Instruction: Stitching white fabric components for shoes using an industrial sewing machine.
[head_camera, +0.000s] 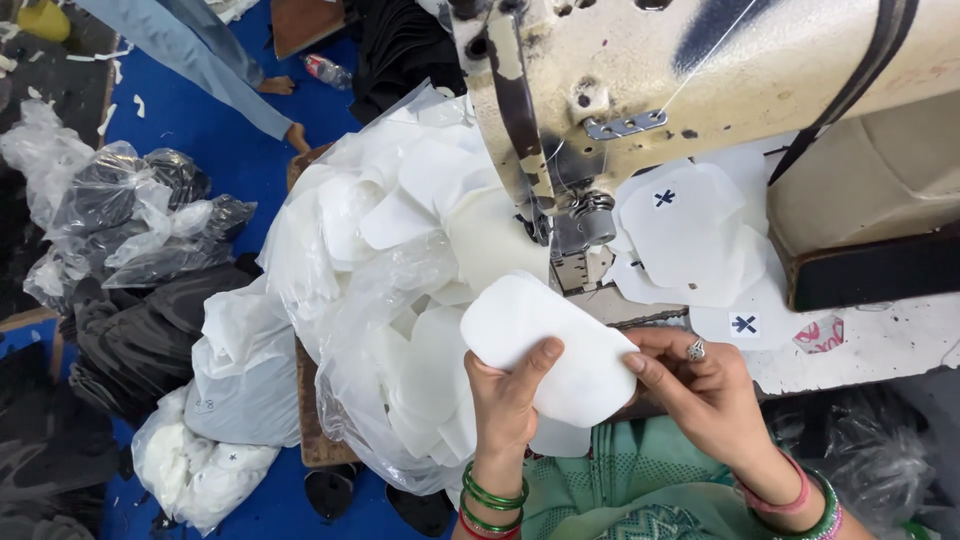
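Observation:
Both my hands hold one white padded fabric piece (545, 340) in front of a worn cream sewing machine (700, 70). My left hand (508, 395) grips its lower left edge with the thumb on top. My right hand (700, 385), wearing a ring, pinches its right edge. The piece is tilted and sits just below the machine's needle and presser foot (580, 225). A heap of similar white cut pieces in clear plastic (400, 260) lies to the left of my hands.
Sewn white pieces with small dark cross labels (690, 235) lie stacked on the machine table at the right. Bags of black and white fabric (150, 230) sit on the blue floor at left. Another person's bare feet (285, 110) stand at the top left.

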